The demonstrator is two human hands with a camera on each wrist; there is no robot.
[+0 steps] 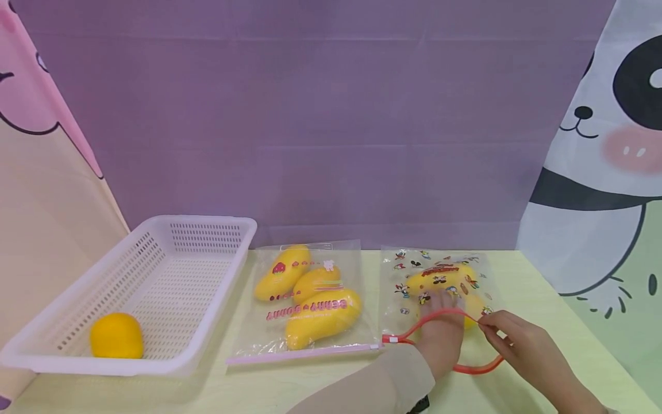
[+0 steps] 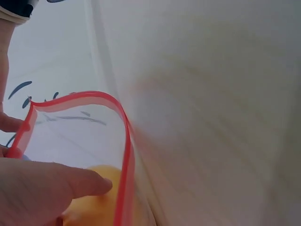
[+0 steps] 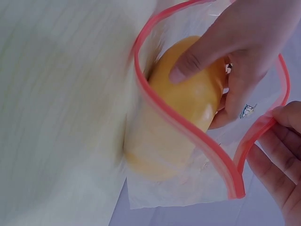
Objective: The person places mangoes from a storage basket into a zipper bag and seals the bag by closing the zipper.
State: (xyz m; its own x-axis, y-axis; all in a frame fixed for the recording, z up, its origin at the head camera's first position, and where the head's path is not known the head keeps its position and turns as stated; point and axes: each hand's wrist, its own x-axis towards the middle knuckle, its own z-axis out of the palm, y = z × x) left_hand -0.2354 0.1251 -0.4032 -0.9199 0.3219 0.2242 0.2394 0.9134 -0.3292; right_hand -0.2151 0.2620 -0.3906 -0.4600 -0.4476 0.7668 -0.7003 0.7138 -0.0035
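Note:
My left hand reaches through the mouth of a clear printed zip bag with a red rim. Inside, its thumb and fingers grip a yellow mango, as the right wrist view shows. Another mango lies deeper in the same bag, partly behind the print. At the bag's right edge, my right hand pinches the red zip rim, and the mouth gapes wide. In the left wrist view, my left hand touches yellow fruit inside the red loop.
Left of this bag lies another clear zip bag with a pink slider edge, holding 3 mangoes. A white slotted basket stands at the far left, with one yellow fruit in its near corner. Behind the table hangs a purple cloth.

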